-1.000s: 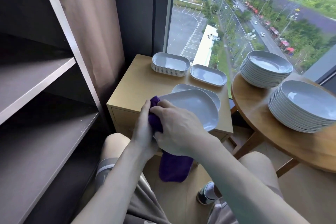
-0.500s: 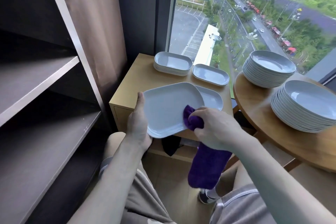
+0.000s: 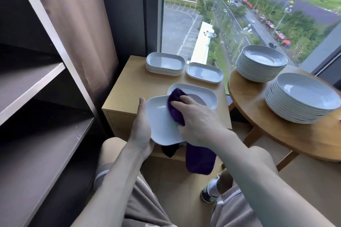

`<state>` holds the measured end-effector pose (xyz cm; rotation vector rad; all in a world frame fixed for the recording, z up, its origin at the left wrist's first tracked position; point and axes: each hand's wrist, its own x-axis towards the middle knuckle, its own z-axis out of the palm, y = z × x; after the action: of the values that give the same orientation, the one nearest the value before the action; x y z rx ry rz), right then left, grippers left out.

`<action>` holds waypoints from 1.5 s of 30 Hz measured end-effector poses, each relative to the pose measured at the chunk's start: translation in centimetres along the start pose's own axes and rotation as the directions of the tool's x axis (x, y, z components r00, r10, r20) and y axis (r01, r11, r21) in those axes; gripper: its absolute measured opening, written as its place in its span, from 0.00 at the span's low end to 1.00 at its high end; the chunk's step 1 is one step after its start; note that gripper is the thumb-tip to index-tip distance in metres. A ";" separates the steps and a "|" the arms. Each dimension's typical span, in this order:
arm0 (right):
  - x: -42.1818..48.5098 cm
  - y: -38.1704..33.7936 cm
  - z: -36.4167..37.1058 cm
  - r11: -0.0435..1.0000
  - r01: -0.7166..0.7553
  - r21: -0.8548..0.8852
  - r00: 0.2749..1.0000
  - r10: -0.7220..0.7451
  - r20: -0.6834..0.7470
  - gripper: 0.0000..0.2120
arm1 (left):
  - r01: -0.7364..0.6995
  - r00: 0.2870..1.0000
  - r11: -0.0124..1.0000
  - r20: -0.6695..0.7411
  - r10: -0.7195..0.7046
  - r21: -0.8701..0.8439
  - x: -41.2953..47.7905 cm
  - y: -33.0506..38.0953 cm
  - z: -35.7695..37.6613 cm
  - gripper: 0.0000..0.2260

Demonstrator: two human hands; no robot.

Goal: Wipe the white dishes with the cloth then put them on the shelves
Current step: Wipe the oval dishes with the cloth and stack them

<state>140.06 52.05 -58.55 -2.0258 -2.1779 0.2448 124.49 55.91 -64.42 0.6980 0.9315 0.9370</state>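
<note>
My left hand (image 3: pixel 141 129) grips the left edge of a white rounded-rectangular dish (image 3: pixel 159 125), holding it above the near edge of the wooden cabinet (image 3: pixel 127 88). My right hand (image 3: pixel 199 123) holds a purple cloth (image 3: pixel 176 108) and presses it onto the dish's inner face near its far right side. The cloth's loose end (image 3: pixel 200 160) hangs down below the dish. Another white dish (image 3: pixel 206 92) lies on the cabinet just behind.
A stack of white rectangular dishes (image 3: pixel 165 63) and a single one (image 3: pixel 204 73) sit at the cabinet's back. Two tall stacks of round plates (image 3: pixel 262 64) (image 3: pixel 302 97) stand on the round table (image 3: pixel 258 125) at right. Dark shelves (image 3: pixel 36 134) stand at left. My knees are below.
The cloth in my right hand has swept from the dish's left edge to its near right, then up onto the far right of the inner face. The left hand keeps its grip on the dish.
</note>
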 end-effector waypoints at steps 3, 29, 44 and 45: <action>-0.8 -3.1 1.1 0.993 0.118 0.028 0.993 -0.118 0.015 0.24 | 0.034 0.999 0.998 -0.022 -0.035 -0.049 -0.1 -0.4 0.3 0.35; -1.3 3.6 0.3 0.987 -0.156 -0.033 0.985 0.158 0.074 0.14 | -0.042 0.984 0.998 -0.173 0.048 0.039 -1.1 0.5 0.8 0.28; -3.0 -4.1 2.0 0.978 0.115 0.175 0.975 -0.145 0.168 0.23 | 0.071 0.933 0.994 -0.346 -0.094 -0.080 -1.3 -1.2 0.5 0.16; -3.2 -3.8 1.9 0.978 0.122 0.169 0.971 -0.153 0.186 0.24 | 0.060 0.928 0.993 -0.361 -0.092 -0.098 -1.2 -1.0 0.5 0.16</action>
<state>136.19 48.60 -59.53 -1.8262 -2.3199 0.6030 124.92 54.41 -64.61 0.4154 1.2299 1.0515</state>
